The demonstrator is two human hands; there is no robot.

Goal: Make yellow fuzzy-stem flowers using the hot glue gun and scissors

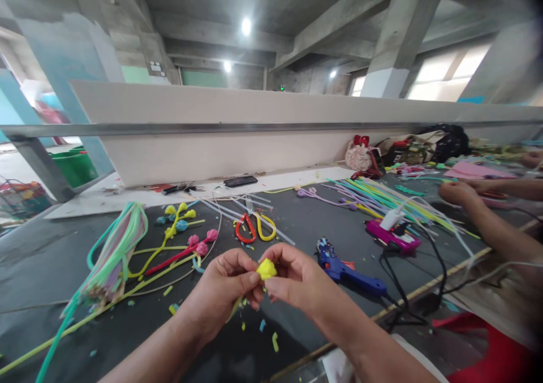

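Both my hands meet above the near edge of a dark table (38,270). My left hand (223,289) and my right hand (292,278) pinch a small yellow rolled bud (266,269) between their fingertips. A yellow-green stem (234,309) runs down from the bud under my left palm. Finished stems with yellow, blue and pink buds (186,236) lie just beyond my left hand. A blue glue gun (345,270) rests on the table right of my right hand.
A bundle of pastel pipe cleaners (114,253) lies at the left, more long strands (382,196) at the right. Scissors with red and yellow handles (254,227) sit mid-table. A pink power strip (392,233) and black cables lie right. Another person's arms (487,213) work at the far right.
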